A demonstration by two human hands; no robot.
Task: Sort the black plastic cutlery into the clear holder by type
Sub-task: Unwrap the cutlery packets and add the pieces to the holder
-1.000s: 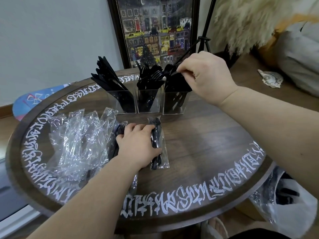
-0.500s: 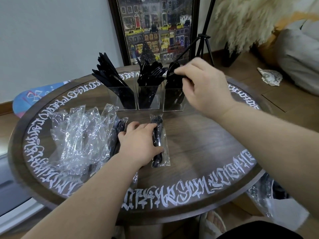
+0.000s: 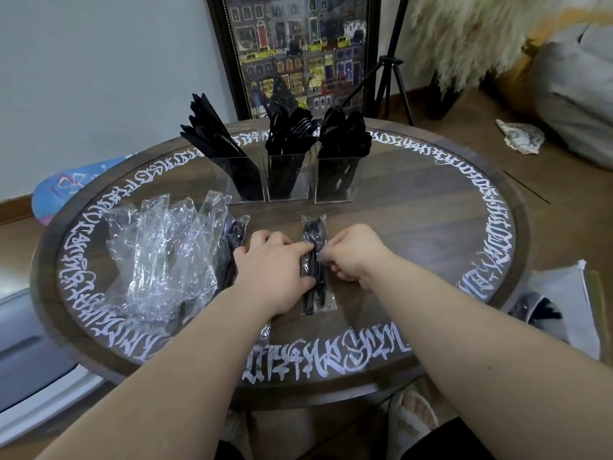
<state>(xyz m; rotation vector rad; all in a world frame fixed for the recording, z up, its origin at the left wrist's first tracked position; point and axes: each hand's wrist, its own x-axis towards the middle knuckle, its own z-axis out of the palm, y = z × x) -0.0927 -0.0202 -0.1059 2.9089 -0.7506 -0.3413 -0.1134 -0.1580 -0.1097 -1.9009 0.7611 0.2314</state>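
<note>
Near the front middle of the round dark wooden bench [image 3: 414, 234] with white lettering round its rim, both our hands now meet on a sealed clear plastic packet of black cutlery [image 3: 314, 267]. A moment ago our right hand [image 3: 353, 255] was up at the right-hand compartment of the holder; it has come back down with nothing in it, and its curled fingers now pinch the packet's right edge. Our left hand [image 3: 275, 270] has stayed put, fingers lying across the packet's left side and pressing it to the bench. We judge that one piece has just been filed and the next packet is about to be opened.

At the back stands the clear three-compartment plastic holder [image 3: 288, 177]. Its left compartment holds black plastic knives [image 3: 212, 134] fanned up and to the left, the middle one black plastic forks [image 3: 288, 131], and the right one black plastic spoons [image 3: 345, 134]. All three look well filled.

Left of our hands lies a heap of crumpled clear wrappers [image 3: 162, 247]; dark cutlery shows at its right edge, though we cannot tell how many full packets remain there.
</note>
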